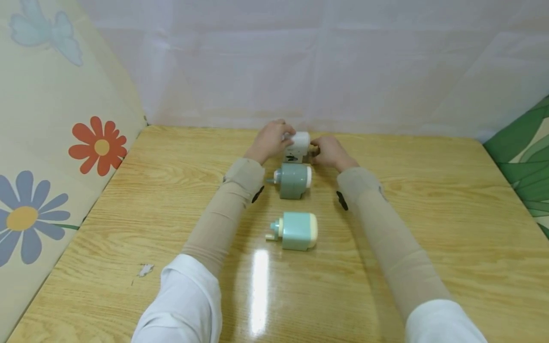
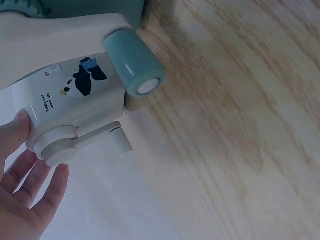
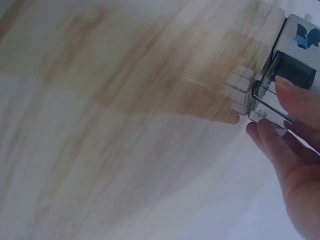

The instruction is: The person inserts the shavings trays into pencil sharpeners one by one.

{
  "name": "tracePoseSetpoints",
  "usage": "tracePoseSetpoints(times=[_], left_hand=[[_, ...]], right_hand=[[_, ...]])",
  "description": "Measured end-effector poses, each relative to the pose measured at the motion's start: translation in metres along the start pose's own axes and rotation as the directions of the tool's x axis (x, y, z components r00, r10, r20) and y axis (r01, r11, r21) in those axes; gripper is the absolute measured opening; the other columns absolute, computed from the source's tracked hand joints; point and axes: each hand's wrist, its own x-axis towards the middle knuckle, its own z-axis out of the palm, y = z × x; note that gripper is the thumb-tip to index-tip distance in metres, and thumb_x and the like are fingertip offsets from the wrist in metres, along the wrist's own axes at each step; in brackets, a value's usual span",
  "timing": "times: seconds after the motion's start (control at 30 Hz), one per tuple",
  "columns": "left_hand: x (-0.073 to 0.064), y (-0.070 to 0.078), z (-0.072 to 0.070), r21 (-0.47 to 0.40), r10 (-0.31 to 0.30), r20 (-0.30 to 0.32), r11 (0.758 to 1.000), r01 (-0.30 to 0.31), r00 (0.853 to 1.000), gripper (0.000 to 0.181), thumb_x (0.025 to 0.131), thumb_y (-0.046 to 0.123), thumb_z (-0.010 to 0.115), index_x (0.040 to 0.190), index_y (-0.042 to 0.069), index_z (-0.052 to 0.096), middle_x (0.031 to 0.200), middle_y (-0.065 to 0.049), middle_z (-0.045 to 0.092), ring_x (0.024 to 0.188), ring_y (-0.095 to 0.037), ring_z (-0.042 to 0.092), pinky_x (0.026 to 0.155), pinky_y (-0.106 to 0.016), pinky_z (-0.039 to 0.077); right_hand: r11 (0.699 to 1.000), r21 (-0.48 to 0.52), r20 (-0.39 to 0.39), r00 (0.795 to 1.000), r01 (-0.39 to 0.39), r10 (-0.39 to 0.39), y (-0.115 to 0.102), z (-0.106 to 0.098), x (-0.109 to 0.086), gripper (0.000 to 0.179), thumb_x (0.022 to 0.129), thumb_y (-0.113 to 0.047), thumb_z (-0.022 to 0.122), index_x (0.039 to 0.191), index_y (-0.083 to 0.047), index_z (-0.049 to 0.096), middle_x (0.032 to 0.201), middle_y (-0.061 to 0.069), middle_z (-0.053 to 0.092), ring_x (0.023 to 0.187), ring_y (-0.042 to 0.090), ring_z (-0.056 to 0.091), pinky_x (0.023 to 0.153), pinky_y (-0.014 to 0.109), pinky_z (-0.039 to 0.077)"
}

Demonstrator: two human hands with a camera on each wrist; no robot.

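Observation:
At the table's far edge stands a white hand-crank pencil sharpener [image 1: 300,140] with a panda print. My left hand [image 1: 272,138] holds its crank end; in the left wrist view the thumb lies on the body [image 2: 80,100] and the fingers curve around by the white crank [image 2: 95,135]. At the opposite end, my right hand [image 1: 330,151] pinches a clear shavings drawer [image 3: 262,112] between thumb and fingers, beside a dark opening [image 3: 295,71] in the sharpener. Part of the drawer is hidden by the fingers.
Nearer me, a dark green sharpener [image 1: 293,181] and a mint one with a cream end [image 1: 297,231] stand in line with the white one, cranks to the left. A white sheet [image 1: 240,71] hangs behind the table [image 1: 450,238]. A flowered panel [image 1: 47,157] borders the left side.

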Motion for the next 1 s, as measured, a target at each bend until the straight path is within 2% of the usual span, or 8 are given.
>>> tracePoseSetpoints(times=[0.23,0.53,0.73,1.0], left_hand=[[0.0,0.001,0.0,0.005,-0.019,0.017,1.0,0.019,1.0,0.03,0.088,0.021,0.06,0.116,0.008,0.06,0.109,-0.006,0.056,0.1,-0.019,0.051,0.088,-0.029,0.042],[0.0,0.002,0.003,0.011,-0.016,0.006,1.0,0.016,1.0,0.03,0.088,0.021,0.06,0.115,0.009,0.061,0.109,-0.005,0.057,0.099,-0.018,0.051,0.088,-0.028,0.042],[0.001,0.004,0.003,0.001,-0.033,0.022,0.999,0.033,0.999,0.03,0.088,0.02,0.06,0.116,0.01,0.06,0.109,-0.004,0.056,0.099,-0.018,0.051,0.088,-0.028,0.042],[0.001,0.005,0.003,0.007,-0.028,0.016,1.0,0.028,0.999,0.03,0.088,0.021,0.06,0.116,0.009,0.061,0.11,-0.005,0.057,0.099,-0.018,0.051,0.088,-0.028,0.042]], right_hand=[[0.998,0.056,0.013,1.0,-0.006,0.005,0.003,0.0,0.0,0.047,0.073,0.0,0.068,0.118,0.008,0.055,0.11,0.027,0.058,0.098,0.04,0.055,0.09,0.05,0.041],[0.971,0.237,0.034,0.998,0.037,-0.047,0.017,-0.001,-0.004,0.056,0.075,0.001,0.067,0.127,0.006,0.047,0.119,0.028,0.052,0.103,0.041,0.055,0.09,0.049,0.042],[0.973,0.227,0.046,0.998,-0.04,0.031,0.018,-0.004,-0.007,0.066,0.073,-0.003,0.071,0.13,0.008,0.041,0.118,0.029,0.052,0.106,0.04,0.05,0.094,0.049,0.038],[0.957,0.269,0.039,0.994,-0.11,0.104,0.018,-0.004,-0.008,0.06,0.072,-0.003,0.073,0.123,0.011,0.044,0.117,0.028,0.05,0.108,0.04,0.048,0.095,0.048,0.038]])
